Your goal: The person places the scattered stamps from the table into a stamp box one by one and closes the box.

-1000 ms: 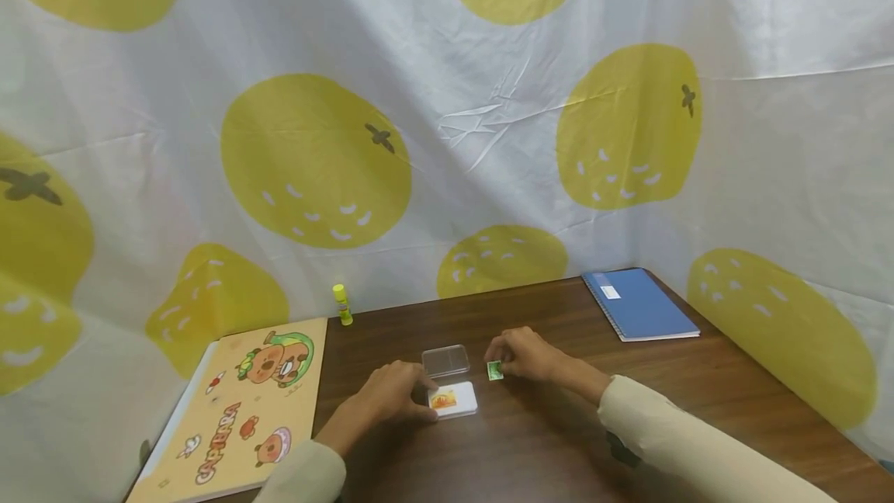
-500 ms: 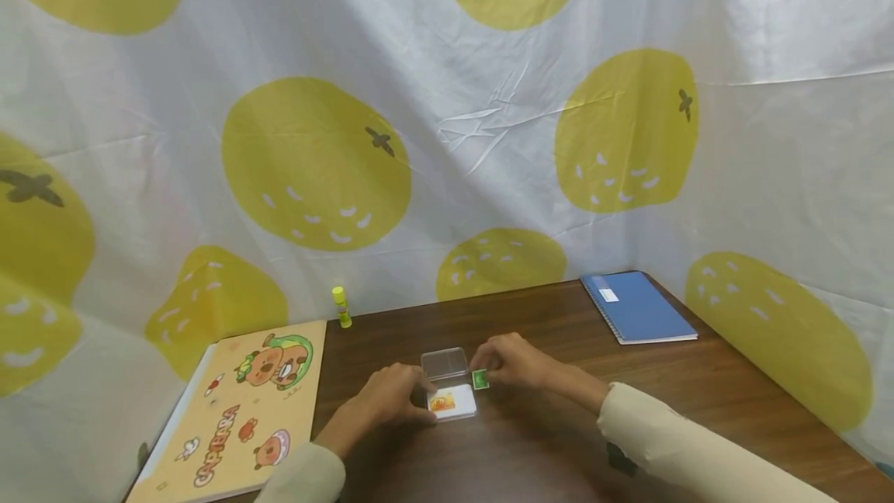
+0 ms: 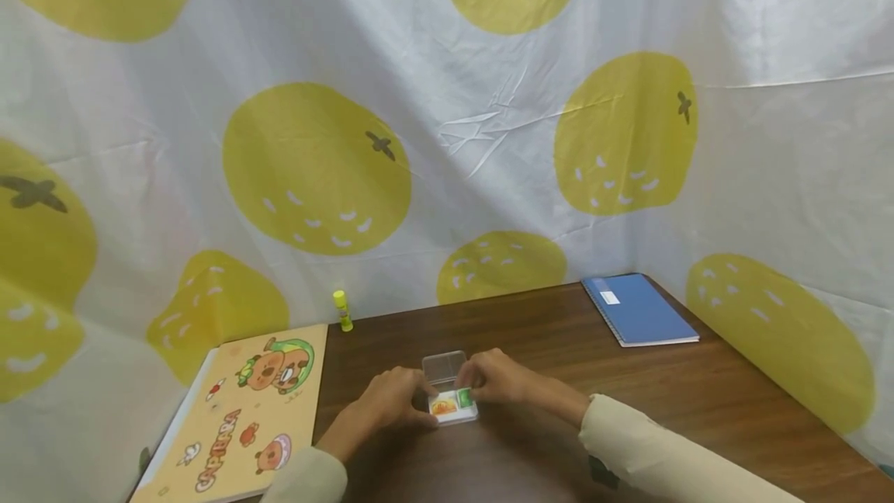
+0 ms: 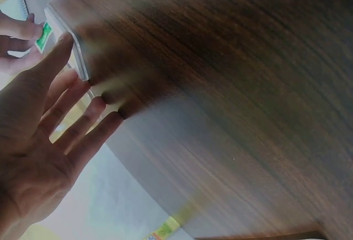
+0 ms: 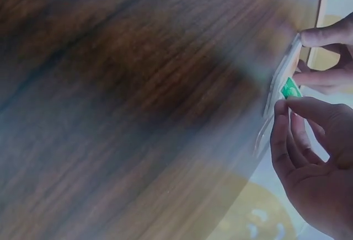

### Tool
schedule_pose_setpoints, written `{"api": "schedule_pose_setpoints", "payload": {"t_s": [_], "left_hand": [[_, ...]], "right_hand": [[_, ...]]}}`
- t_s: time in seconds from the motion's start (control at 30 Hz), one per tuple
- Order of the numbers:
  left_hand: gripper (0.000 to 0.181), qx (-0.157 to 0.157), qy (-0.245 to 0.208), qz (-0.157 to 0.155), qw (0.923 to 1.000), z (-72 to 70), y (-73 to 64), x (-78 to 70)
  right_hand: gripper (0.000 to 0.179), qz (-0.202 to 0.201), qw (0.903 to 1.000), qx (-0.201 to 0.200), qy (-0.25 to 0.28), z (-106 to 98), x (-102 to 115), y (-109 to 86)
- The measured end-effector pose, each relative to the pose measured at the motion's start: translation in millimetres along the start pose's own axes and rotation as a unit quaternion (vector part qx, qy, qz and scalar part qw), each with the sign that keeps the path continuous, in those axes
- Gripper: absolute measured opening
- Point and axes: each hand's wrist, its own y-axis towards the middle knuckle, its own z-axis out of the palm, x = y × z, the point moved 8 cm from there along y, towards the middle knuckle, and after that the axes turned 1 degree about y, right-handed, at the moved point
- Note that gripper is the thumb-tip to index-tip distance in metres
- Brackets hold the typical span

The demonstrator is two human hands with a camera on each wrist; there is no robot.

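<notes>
A small clear plastic case (image 3: 457, 421) lies on the table with its lid (image 3: 440, 368) swung back behind it. White backing fills its base, and an orange picture (image 3: 443, 407) sits on the left half. My left hand (image 3: 391, 400) holds the base by its left end, thumb at the near edge and index finger at the far one. Between right thumb and index finger, my right hand (image 3: 497, 377) pinches a small green stamp-like square (image 3: 465, 397) over the right half of the backing. In the right wrist view the green square (image 5: 290, 89) looks tilted; whether it touches the backing I cannot tell.
On the left of the table lies a large tan capybara-print book or folder (image 3: 244, 410). A yellow glue stick (image 3: 343, 311) stands at the back edge. A blue spiral notebook (image 3: 642, 310) is at the back right. Behind hangs a fruit-print curtain (image 3: 426, 177).
My right hand has carried the green square leftward from the bare table to above the right half of the case. The left hand stays at the case's left end.
</notes>
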Motion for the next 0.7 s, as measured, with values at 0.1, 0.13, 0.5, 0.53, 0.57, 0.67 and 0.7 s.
{"api": "schedule_pose_setpoints", "payload": {"t_s": [0.1, 0.13, 0.5, 0.53, 0.57, 0.67, 0.7], "left_hand": [[0.038, -0.003, 0.001, 0.003, 1.0, -1.9, -0.4, -2.0], [0.038, -0.003, 0.001, 0.005, 1.0, -2.2, -0.7, -2.7], [0.038, -0.005, -0.004, 0.008, 0.9999, -1.2, 0.6, -1.7], [0.039, -0.004, -0.005, 0.008, 0.9999, -0.8, 0.6, -1.5], [0.039, -0.004, -0.004, 0.007, 1.0, -0.9, 0.6, -1.2], [0.04, -0.003, -0.004, 0.004, 1.0, -1.2, 1.0, 0.5], [0.04, -0.002, -0.005, 0.002, 1.0, -1.2, 0.9, 0.9]], "right_hand": [[0.022, -0.001, 0.9999, 0.0, -0.011, 2.2, -1.3, -0.3], [0.022, 0.001, 0.9999, 0.001, -0.016, 2.7, -2.0, -0.6], [0.021, 0.025, 0.9991, 0.017, -0.03, 7.1, -7.6, -1.0], [0.021, 0.027, 0.999, 0.019, -0.029, 7.0, -7.3, -1.0], [0.021, 0.025, 0.9991, 0.02, -0.029, 6.8, -6.7, -1.0], [0.022, 0.02, 0.999, 0.024, -0.031, 6.4, -5.3, -0.5], [0.021, 0.017, 0.999, 0.025, -0.032, 6.4, -4.9, -0.3]]}}
